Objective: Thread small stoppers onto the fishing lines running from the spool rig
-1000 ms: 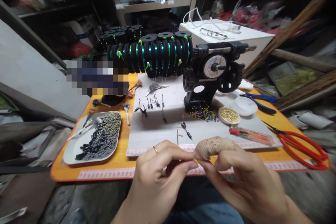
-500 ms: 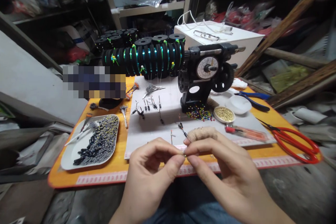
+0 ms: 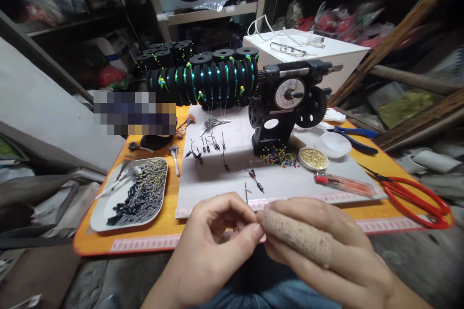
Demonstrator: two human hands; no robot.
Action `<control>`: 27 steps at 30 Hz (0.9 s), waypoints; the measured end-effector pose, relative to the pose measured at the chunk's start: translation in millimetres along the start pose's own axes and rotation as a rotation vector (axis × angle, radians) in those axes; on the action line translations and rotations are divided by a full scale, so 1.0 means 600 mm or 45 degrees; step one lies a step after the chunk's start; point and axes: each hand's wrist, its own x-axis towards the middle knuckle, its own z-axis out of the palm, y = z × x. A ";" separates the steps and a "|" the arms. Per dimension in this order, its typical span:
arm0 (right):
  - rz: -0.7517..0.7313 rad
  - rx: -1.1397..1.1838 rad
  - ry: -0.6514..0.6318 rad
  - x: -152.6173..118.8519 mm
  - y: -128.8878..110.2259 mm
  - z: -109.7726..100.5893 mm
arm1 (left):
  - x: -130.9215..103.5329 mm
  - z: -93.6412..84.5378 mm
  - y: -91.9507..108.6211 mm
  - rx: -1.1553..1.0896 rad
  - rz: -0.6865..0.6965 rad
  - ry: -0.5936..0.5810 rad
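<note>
My left hand (image 3: 213,246) and right hand (image 3: 326,256) meet in front of the orange desk (image 3: 159,231), at its near edge. The left grip is pressed together, thumb against forefinger, and the right grip pinches toward the same spot — whatever small piece sits between the fingertips is too small to make out. A speckled fabric sleeve (image 3: 297,236) covers my right forefinger.

All places below are taken from the black winding machine (image 3: 286,106), which stands on the white mat (image 3: 224,174).

- To its left, touching its shaft: a row of black spools (image 3: 206,82) with teal thread and green tags.
- At its foot, on the near side: a scatter of coloured beads (image 3: 279,158).
- Just right of those beads: a round tin of gold beads (image 3: 313,158), with a red-handled tool (image 3: 344,184) lying nearer me.
- To its right: a white dish (image 3: 331,145), and beyond that blue-handled pliers (image 3: 357,137).
- Well off to its right, at the desk's edge: red scissors (image 3: 416,195).
- In front and to its left, on the mat: small dark rigged pieces (image 3: 213,145) laid out in a loose row, with two more (image 3: 253,181) close to my hands.
- Far to its left: a white tray (image 3: 105,207) heaped with small dark tubes (image 3: 141,193).
- Behind it — off the desk — a white box (image 3: 326,53) carries spectacles (image 3: 288,49) and a white cable.
</note>
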 end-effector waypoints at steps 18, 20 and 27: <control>0.463 0.505 -0.250 0.021 0.006 -0.016 | 0.009 -0.005 -0.007 0.947 0.963 0.134; 0.331 0.384 -0.243 0.026 0.009 -0.016 | 0.010 0.002 -0.007 0.743 0.727 0.202; 0.251 0.310 -0.089 0.037 0.012 0.005 | 0.013 0.000 -0.025 -0.303 0.001 0.075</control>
